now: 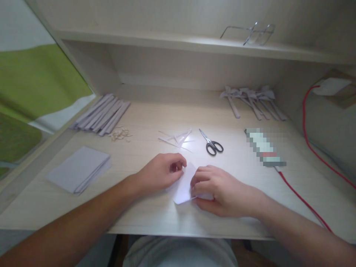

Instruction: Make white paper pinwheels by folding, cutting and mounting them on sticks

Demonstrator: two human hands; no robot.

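Observation:
A small white sheet of paper (184, 187) lies on the wooden desk (155, 218) near its front edge, partly curled or folded. My left hand (161, 172) pinches its upper left edge with curled fingers. My right hand (219, 189) grips the paper's right side, fingers bent over it. Both hands rest low on the desk surface.
A stack of white sheets (79, 168) lies at the left. Rolled paper sticks (101, 113) and rubber bands (120, 134) sit behind it. Scissors (213, 144) and paper scraps (176, 138) lie mid-desk. Folded paper pieces (251, 100) are back right. A red cable (303, 200) runs at the right. Glasses (250, 33) sit on the shelf.

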